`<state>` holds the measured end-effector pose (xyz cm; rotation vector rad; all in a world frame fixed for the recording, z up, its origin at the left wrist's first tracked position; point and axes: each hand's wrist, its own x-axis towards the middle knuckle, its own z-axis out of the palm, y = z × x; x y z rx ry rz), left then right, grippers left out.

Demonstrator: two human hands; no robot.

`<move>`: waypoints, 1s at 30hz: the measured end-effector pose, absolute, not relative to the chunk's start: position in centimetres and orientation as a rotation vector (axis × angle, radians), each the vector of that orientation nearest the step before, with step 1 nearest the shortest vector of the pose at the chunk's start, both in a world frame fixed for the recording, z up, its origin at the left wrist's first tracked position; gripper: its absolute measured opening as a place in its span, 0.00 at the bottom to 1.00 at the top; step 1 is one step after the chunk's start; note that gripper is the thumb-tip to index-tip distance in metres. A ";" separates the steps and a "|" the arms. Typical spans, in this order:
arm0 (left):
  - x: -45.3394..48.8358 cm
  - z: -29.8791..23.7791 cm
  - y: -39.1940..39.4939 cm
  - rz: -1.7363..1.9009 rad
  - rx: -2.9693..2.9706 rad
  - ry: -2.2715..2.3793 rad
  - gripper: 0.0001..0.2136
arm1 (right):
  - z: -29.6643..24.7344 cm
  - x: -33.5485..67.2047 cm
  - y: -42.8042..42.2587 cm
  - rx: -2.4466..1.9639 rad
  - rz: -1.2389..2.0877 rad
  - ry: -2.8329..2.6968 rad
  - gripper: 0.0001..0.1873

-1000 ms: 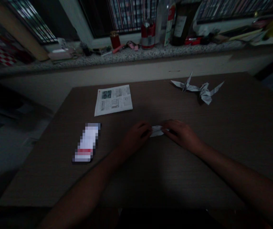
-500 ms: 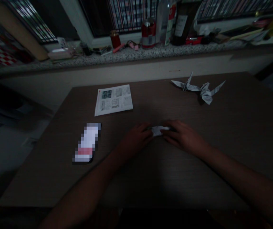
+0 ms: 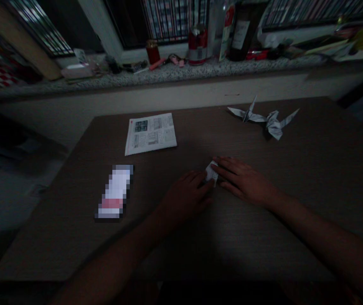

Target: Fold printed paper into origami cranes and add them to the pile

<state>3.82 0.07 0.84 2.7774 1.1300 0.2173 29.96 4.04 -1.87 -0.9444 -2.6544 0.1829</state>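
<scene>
A small piece of folded newspaper (image 3: pixel 212 173) lies on the table between my two hands, its edges partly covered by fingers. My left hand (image 3: pixel 189 190) is closed on its left and lower side, the fingers curled and the thumb at the near edge. Stretched out flat, the fingers of my right hand (image 3: pixel 240 178) rest over the paper's right side, with the thumb apart below. Dim light hides the exact contact of the fingertips.
A phone with a blurred screen (image 3: pixel 114 192) lies at the left. Behind it is a folded newspaper sheet (image 3: pixel 151 134). Two folded paper cranes (image 3: pixel 275 125) stand at the back right. Bottles, a red can (image 3: pixel 198 44) and clutter line the granite windowsill (image 3: pixel 169 76).
The folded paper has turned from lying crosswise to a tilted position. My left hand has shifted right and nearer to me, while the fingers of my right hand have straightened over the paper.
</scene>
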 end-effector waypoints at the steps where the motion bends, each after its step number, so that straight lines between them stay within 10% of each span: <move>1: 4.0 0.9 -0.1 0.210 2.784 1.141 0.23 | -1.9 29.8 4.0 -0.890 0.223 -2.676 0.34; 30: 4.0 0.4 -0.2 0.211 2.794 1.145 0.25 | -2.9 29.2 5.1 -1.034 0.301 -2.662 0.34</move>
